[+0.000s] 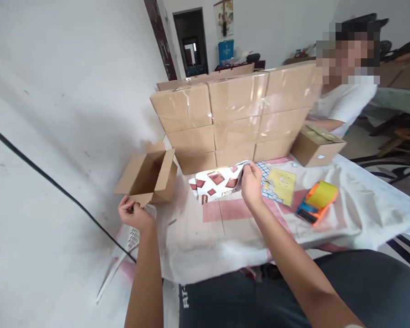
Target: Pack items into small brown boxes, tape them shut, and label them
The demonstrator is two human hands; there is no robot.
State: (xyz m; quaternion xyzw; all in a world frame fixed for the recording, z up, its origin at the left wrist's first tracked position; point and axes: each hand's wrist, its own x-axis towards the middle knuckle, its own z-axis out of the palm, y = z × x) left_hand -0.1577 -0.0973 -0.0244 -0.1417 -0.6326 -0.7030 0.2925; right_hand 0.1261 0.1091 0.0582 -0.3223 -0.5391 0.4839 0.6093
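Note:
My right hand grips one end of a white package printed with brown chocolate-like squares, held just above the cloth-covered table. To the left stands a cardboard box with its top flaps open. My left hand pinches the near flap of this box between thumb and fingers. The inside of the box is in shadow, so I cannot tell what lies at its bottom.
A wall of taped cardboard boxes stands behind. To the right lie a yellow sheet and an orange tape dispenser. A closed box sits near a person in white. A black cable crosses at left.

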